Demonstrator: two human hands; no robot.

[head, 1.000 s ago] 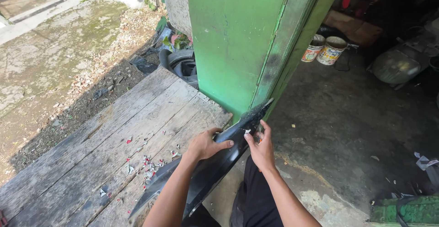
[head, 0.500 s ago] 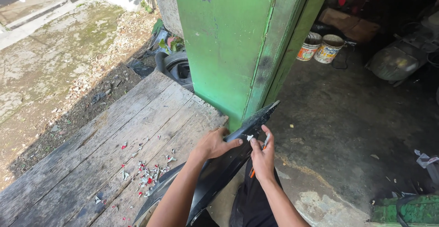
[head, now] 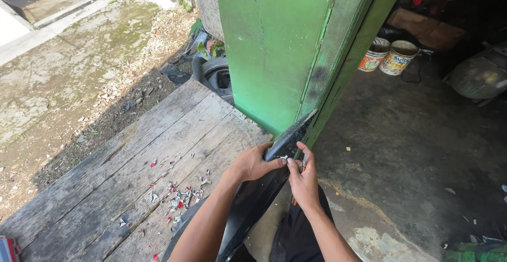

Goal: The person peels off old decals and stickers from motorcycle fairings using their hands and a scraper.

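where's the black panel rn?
Head view, lower centre: the long black panel runs from the person's lap up to the foot of the green door frame, beside the wooden platform. The left hand and right hand hold its upper end.

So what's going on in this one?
A person is handling a long black plastic panel that lies across their lap, its tip against a green wooden post. The left hand grips the panel's edge, while the right hand works on it with a small orange-handled tool. Small red and white scraps lie on the wooden planks alongside.
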